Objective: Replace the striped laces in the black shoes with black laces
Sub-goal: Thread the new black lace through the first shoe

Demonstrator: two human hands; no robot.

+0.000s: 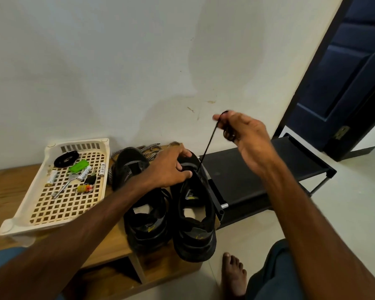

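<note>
Two black shoes stand side by side on a wooden bench, the left shoe (145, 215) and the right shoe (195, 224). My left hand (171, 167) grips the front of the right shoe near its eyelets. My right hand (240, 131) is raised above it and pinches a black lace (208, 146), which runs taut down into the right shoe. Striped black-and-white laces (152, 151) lie loose behind the shoes against the wall. A coiled black lace (65, 158) lies in the cream basket.
The cream plastic basket (20, 221) on the bench's left holds batteries, a key, a green item and small bits. A black low rack (247, 180) stands right of the bench. A dark blue door (344, 72) is at far right. My bare foot (233, 276) is on the floor.
</note>
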